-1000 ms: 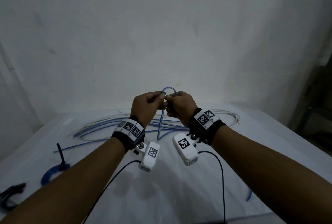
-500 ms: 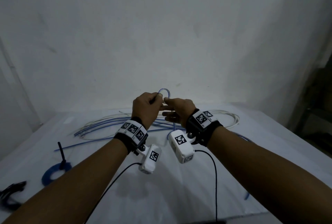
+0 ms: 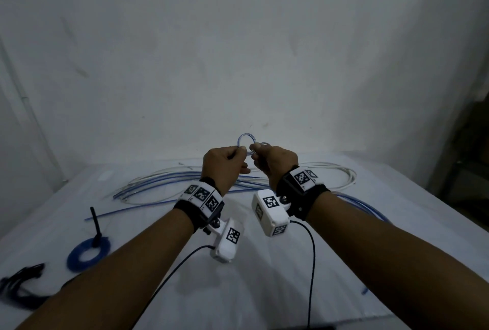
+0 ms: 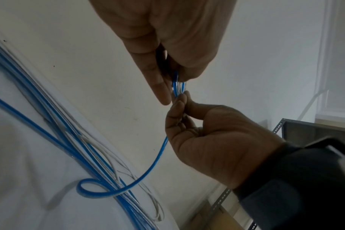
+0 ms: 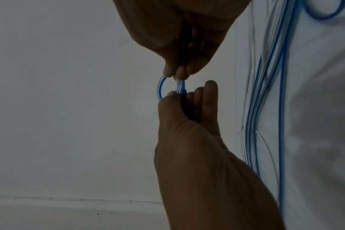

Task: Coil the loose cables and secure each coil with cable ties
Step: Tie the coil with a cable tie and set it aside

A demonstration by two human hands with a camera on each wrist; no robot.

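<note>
Both hands are raised above the white table [image 3: 264,290] and meet at a small ring of blue cable [image 3: 246,142]. My left hand [image 3: 239,150] pinches the ring's left side between thumb and finger; its other fingers stick out straight. My right hand [image 3: 255,148] pinches the right side with curled fingers. In the left wrist view the ring [image 4: 177,84] shows more than one turn, and the cable's tail [image 4: 148,171] drops to the table. The right wrist view shows the ring [image 5: 161,88] between both sets of fingertips.
Loose blue and white cables [image 3: 185,181] lie in long loops across the back of the table. A finished blue coil [image 3: 88,250] with an upright black tie [image 3: 95,226] sits at the front left. More black ties [image 3: 21,282] lie at the left edge.
The half bend of blue cable between the hands has become a closed small ring. The straight length that hung below the hands is no longer seen there.
</note>
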